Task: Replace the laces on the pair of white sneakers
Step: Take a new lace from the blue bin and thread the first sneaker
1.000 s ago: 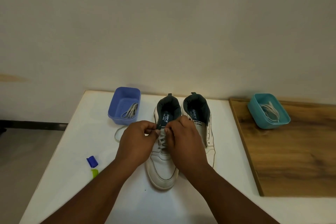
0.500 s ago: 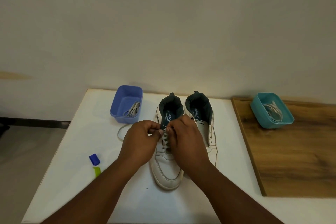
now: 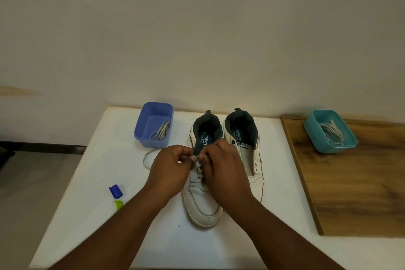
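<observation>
Two white sneakers with dark green linings stand side by side on the white table [image 3: 87, 182], toes toward me. The left sneaker [image 3: 202, 206] carries a white lace [image 3: 199, 167] threaded across its lower eyelets. My left hand [image 3: 169, 172] and my right hand [image 3: 225, 173] meet over its upper eyelets, each pinching the lace near the tongue. A loose loop of the lace [image 3: 146, 158] trails on the table to the left. The right sneaker [image 3: 247, 151] has no lace in its visible eyelets.
A purple tub [image 3: 153, 125] holding grey laces sits at the back left. A teal tub [image 3: 329, 131] with white laces rests on a wooden board [image 3: 355, 182] at the right. A small blue and green object [image 3: 116, 195] lies near the table's left edge.
Both hands stay together on the lace at the upper eyelets, with only slight finger movement. The view has shifted a little.
</observation>
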{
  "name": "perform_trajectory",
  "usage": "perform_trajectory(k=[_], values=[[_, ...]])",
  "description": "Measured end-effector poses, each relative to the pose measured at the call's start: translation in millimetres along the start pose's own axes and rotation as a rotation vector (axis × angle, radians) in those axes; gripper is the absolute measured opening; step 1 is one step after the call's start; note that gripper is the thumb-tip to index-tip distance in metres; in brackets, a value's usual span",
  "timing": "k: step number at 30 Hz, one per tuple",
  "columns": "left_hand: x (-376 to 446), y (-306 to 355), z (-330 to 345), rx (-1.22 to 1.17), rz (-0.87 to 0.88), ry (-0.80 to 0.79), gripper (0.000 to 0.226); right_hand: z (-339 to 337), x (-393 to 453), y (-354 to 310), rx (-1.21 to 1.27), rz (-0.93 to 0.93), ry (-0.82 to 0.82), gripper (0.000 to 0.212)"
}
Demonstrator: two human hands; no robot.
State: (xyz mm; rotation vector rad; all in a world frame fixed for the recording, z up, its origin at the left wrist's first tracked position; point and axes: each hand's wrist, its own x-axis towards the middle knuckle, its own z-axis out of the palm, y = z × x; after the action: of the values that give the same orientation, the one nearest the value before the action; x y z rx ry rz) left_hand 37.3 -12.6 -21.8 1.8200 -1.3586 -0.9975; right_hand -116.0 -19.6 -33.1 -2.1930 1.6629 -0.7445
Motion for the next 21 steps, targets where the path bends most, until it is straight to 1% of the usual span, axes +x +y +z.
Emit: perform_trajectory(k=[4, 9, 12, 15, 17, 19, 20, 21], values=[[-2, 1, 0, 0.032, 0.022, 0.002, 0.021, 1, -1, -3, -0.044, 0.005, 0.019, 0.020], [-2, 1, -2, -0.018, 0.045, -0.011, 0.013, 2, 0, 2, 0.048, 0.021, 0.030, 0.016], [0, -2, -2, 0.017, 0.067, -0.007, 0.007, 1, 0, 4, 0.073, 0.004, 0.021, 0.021], [-1, 0, -1, 0.046, 0.093, 0.001, 0.008, -4, -1, 3, 0.116, -0.002, 0.042, 0.025], [-1, 3, -3, 0.034, 0.066, 0.025, 0.010, -10, -1, 5, 0.085, 0.004, 0.051, 0.031], [1, 7, -8, -0.059, -0.007, 0.079, 0.013, -15, -1, 6, 0.012, 0.012, 0.028, 0.037], [1, 10, -10, -0.193, -0.051, 0.115, 0.014, -17, -1, 6, -0.018, 0.024, 0.012, 0.038], [1, 14, -12, -0.395, -0.090, 0.153, 0.015, -19, -1, 5, -0.035, 0.037, -0.001, 0.038]])
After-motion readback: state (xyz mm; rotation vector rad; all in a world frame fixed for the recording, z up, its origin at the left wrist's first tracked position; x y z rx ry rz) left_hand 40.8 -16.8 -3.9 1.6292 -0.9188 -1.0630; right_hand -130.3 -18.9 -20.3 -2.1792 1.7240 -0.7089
